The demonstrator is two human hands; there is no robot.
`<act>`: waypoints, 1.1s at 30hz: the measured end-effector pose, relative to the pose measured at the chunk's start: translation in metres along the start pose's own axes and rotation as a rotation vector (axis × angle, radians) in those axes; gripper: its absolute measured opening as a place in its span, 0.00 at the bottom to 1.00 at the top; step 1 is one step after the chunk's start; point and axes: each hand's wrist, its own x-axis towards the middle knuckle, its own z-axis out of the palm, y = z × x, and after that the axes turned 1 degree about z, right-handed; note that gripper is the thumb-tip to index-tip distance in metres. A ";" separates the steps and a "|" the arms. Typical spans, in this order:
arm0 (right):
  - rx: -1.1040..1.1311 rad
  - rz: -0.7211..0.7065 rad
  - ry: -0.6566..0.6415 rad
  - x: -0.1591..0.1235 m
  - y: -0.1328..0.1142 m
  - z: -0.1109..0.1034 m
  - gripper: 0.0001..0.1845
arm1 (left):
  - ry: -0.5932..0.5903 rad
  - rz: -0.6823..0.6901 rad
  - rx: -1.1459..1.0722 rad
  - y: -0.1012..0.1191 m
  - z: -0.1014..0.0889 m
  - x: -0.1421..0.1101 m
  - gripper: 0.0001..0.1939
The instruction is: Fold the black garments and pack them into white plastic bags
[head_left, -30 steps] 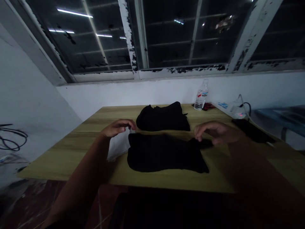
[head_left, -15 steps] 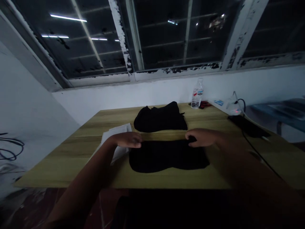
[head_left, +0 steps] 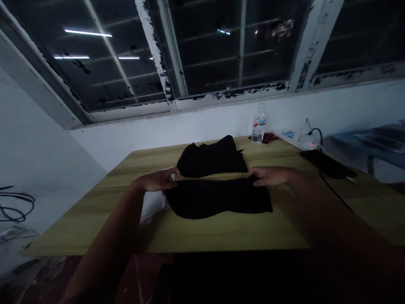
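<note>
A folded black garment (head_left: 218,198) lies on the wooden table (head_left: 205,232) in front of me. My left hand (head_left: 158,180) pinches its far left corner, fingers closed on the cloth. My right hand (head_left: 270,175) grips its far right corner the same way. Just beyond lies a second black garment (head_left: 211,157), bundled and untouched. A white cloth (head_left: 152,204) peeks out under my left forearm, mostly hidden.
A plastic water bottle (head_left: 258,125) stands at the table's far edge by a small red object (head_left: 269,137). A black flat item (head_left: 327,164) and cables lie at the right. Dark windows (head_left: 221,46) run along the wall. Loose cables (head_left: 15,207) hang at the left.
My hands dropped from above the near garment onto its far corners and closed on them. The garment's far edge has been shifted slightly away and the view turned a little right.
</note>
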 end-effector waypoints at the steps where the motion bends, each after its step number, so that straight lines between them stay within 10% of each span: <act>1: 0.050 0.069 -0.032 0.000 -0.003 0.002 0.20 | 0.002 -0.005 -0.044 0.005 -0.001 0.000 0.18; 7: 0.203 0.193 -0.041 0.004 -0.017 0.014 0.31 | 0.236 0.224 -0.380 0.044 0.036 0.028 0.26; 16: 0.360 0.092 -0.018 -0.007 -0.034 0.013 0.33 | 0.146 0.469 0.281 0.045 0.112 0.074 0.20; 22: 0.696 -0.232 -0.028 0.009 -0.082 0.069 0.34 | 0.707 0.349 -0.020 0.036 0.067 0.061 0.20; 25: 0.385 -0.532 0.017 0.016 -0.088 0.108 0.29 | 0.914 0.123 0.084 0.005 0.025 0.036 0.22; 30: -0.379 -0.678 0.094 0.011 -0.082 0.146 0.26 | 0.387 -0.181 0.424 -0.035 -0.009 0.001 0.20; 33: -0.540 -0.634 0.041 0.009 -0.082 0.147 0.26 | 0.312 -0.250 0.471 -0.037 -0.008 -0.002 0.24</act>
